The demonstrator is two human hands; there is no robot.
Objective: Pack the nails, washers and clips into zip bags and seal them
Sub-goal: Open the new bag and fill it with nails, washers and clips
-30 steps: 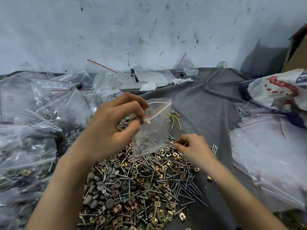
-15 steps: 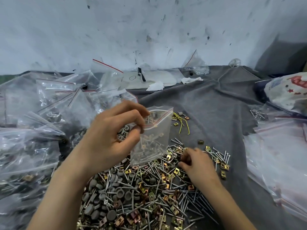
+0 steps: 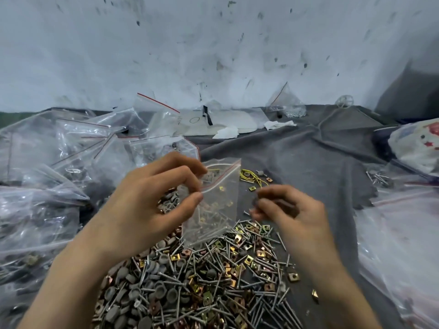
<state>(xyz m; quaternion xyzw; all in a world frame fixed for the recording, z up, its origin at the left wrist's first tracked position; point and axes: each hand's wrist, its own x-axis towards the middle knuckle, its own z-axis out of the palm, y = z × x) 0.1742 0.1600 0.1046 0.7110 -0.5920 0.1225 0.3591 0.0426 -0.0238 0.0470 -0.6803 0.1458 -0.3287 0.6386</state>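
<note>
Pinching zip bag (image 3: 215, 210) mouth between left hand (image 3: 147, 210) fingers (image 3: 190, 173); right hand (image 3: 292, 210) fingers (image 3: 270, 192) grip small blurred piece (image 3: 257, 202) just beside bag

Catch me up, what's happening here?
A person is bagging hardware. The left hand pinches a small zip bag at its open mouth, above the loose pile of nails, washers and clips on the grey cloth. The bag holds some nails and clips, unsealed. The right hand, beside the bag, pinches a small dark piece, too blurred to name.
</note>
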